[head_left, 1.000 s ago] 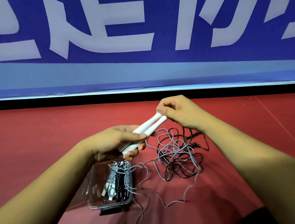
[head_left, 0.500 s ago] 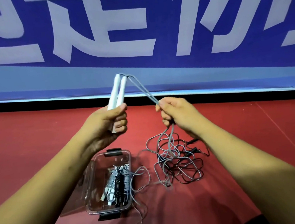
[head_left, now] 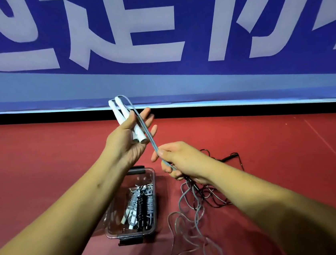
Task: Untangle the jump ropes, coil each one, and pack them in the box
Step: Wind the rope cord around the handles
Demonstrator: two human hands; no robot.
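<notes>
**A:** Left hand (head_left: pixel 129 138) has moved since half a second ago?

**B:** Yes. Its fist has uncurled. The fingers are splayed nearly straight, palm up, and only the thumb pins the two white handles (head_left: pixel 139 132) across the palm.

**A:** And the right hand (head_left: pixel 179 161)?

**B:** Lower now, curled tight round the doubled grey rope (head_left: pixel 145 130) just below the left. The slack lies on the red floor (head_left: pixel 41 162) beside the clear box (head_left: pixel 131 234), which holds coiled ropes (head_left: pixel 140 206).
</notes>
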